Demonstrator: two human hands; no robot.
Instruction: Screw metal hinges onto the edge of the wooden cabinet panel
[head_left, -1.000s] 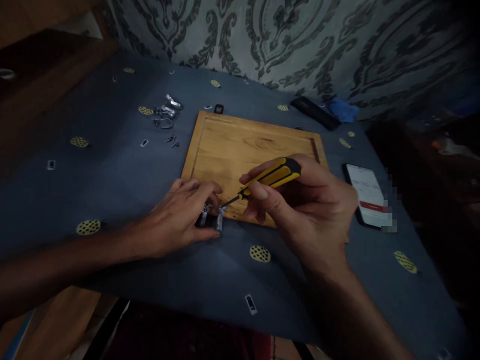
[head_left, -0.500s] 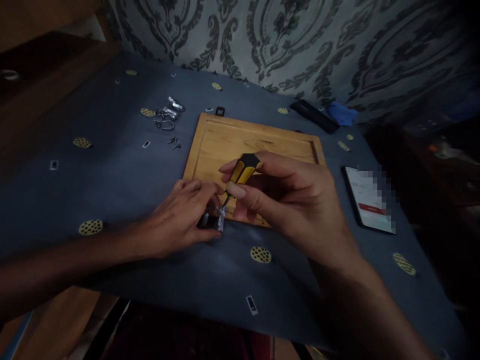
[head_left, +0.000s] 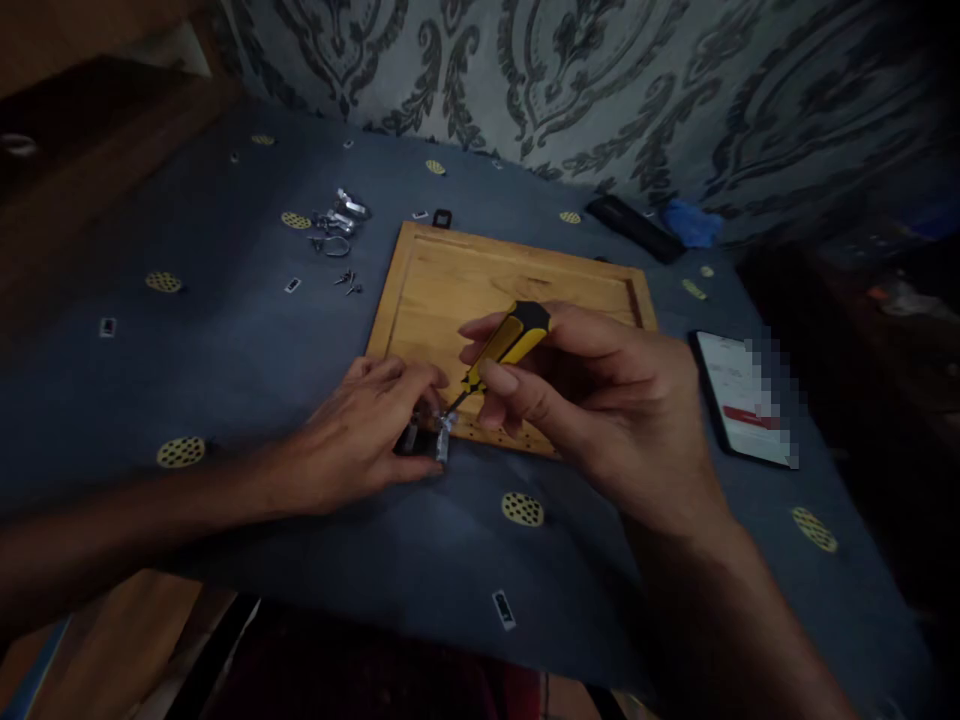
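Observation:
A wooden board [head_left: 457,290] lies flat on a blue cloth. My right hand [head_left: 600,410] is closed round a yellow and black screwdriver [head_left: 506,343], whose tip points down-left at a small metal fitting [head_left: 441,438] at the board's near edge. My left hand [head_left: 360,440] lies beside that fitting with fingers pinched on it, holding it against the board. Part of the fitting is hidden under my fingers.
A heap of metal fittings and screws [head_left: 337,225] lies on the cloth to the far left of the board. A lit phone [head_left: 739,400] rests at the right. A dark flat object [head_left: 630,225] and a blue cloth lump [head_left: 690,222] sit near the patterned wall.
The screwdriver handle swung from lying low toward the right to more upright, then tilted slightly back. Its tip stayed at the fitting. My left hand kept still.

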